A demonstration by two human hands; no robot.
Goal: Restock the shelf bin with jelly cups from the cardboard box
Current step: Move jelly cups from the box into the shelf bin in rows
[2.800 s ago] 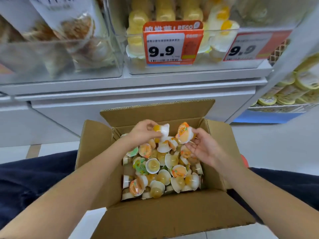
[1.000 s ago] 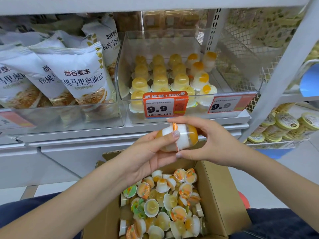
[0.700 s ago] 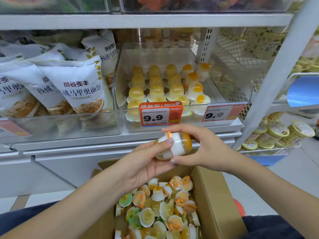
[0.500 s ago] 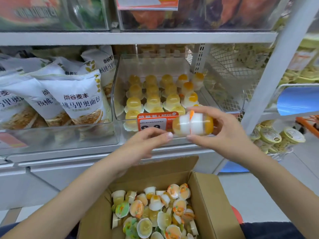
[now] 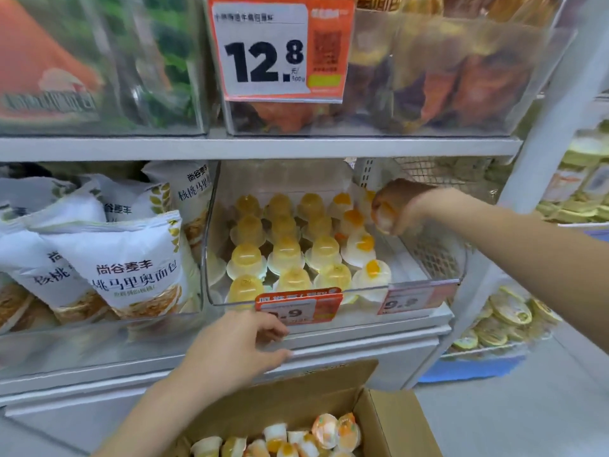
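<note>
Fingers of my right hand (image 5: pixel 400 206) curl down around jelly cups (image 5: pixel 382 215), clamped on them over the back right corner of the clear shelf bin (image 5: pixel 408 275); how many cups I hold I cannot tell, since the knuckles hide most of them. My right arm reaches in from the right, wrist bent so the palm faces down into the bin. My left hand (image 5: pixel 237 344) hovers lower, in front of the shelf edge (image 5: pixel 362 341), fingers loosely bent and apart, holding nothing, its fingertips just beside the orange price tag (image 5: pixel 298 306) clipped to the bin front, where I read "9.9". A second tag (image 5: pixel 417 296) to the right is blurred but seems to read the same. Inside the bin, rows of yellow cups (image 5: pixel 286 255) stand upside down, with white-and-orange ones (image 5: pixel 370 275) along the right. Below my arms sits the open cardboard box (image 5: pixel 392 420), more cups (image 5: pixel 333 433) heaped in it. Left of the bin lie white bread bags (image 5: pixel 131 268) printed with Chinese characters. On the shelf above, a large tag (image 5: pixel 280 51) reads "12.8".
</note>
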